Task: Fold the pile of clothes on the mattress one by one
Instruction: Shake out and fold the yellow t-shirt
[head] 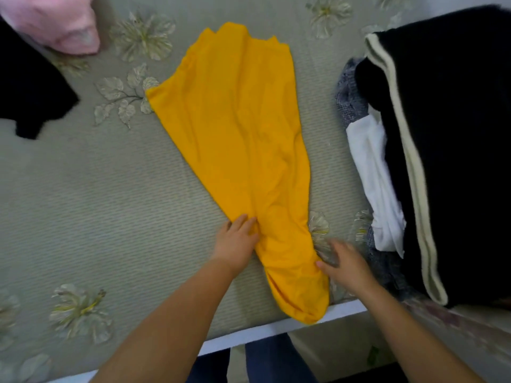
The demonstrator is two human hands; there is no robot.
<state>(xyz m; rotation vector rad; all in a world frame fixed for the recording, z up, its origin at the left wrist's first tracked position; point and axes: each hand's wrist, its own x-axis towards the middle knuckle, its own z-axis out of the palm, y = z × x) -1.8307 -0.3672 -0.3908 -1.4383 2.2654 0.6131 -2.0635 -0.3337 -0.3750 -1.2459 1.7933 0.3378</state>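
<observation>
Clothes-wise, going left to right: a black garment and a pink one sit far left, the yellow garment lies lengthwise mid-mattress, and a dark stack with white pieces sits on the right. Left hand presses flat, fingers spread, on the yellow's near left edge, while the right hand is blurry, loosely spread just beside the near right edge, so I can't tell if it's touching. My guess: the near end overhangs the mattress edge, so a tug could slide it off or bunch it.
</observation>
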